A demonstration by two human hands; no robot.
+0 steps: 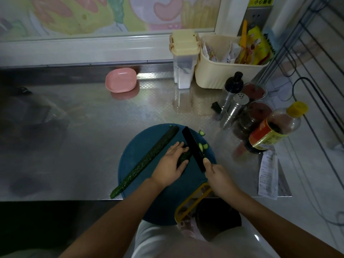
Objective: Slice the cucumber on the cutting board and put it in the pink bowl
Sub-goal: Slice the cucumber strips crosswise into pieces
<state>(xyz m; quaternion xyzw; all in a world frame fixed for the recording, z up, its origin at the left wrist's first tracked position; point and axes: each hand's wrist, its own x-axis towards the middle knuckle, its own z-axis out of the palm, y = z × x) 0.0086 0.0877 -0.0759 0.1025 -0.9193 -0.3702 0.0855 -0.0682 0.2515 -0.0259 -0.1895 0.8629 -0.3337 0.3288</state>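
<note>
surface: steel counter (93,118) under a window sill, dim light.
task thing: short cucumber piece (183,157) lies on the round blue cutting board (141,164), right of centre, under the left hand.
second piece: long cucumber strip (149,157) lies diagonally across the board, untouched, its near end hanging over the board's edge.
left hand: left hand (171,164) holds the short piece down, fingers over the top, thumb on the near side.
right hand: right hand (219,177) grips the handle of a black knife (193,148), blade crossing the piece just beside the left fingertips.
slices: a few slices (202,147) lie on the board just right of the blade.
bowl: pink bowl (121,80) at the back of the counter, well apart from the board, looks to hold nothing.
step: slicing, early on; most of the cucumber looks uncut.
next: probably more cuts, left fingers backing off from the blade, then the long strip, then carrying slices to the bowl.
clutter: sauce bottle (273,129), shaker (236,107) and cream basket (223,71) at right.
</note>
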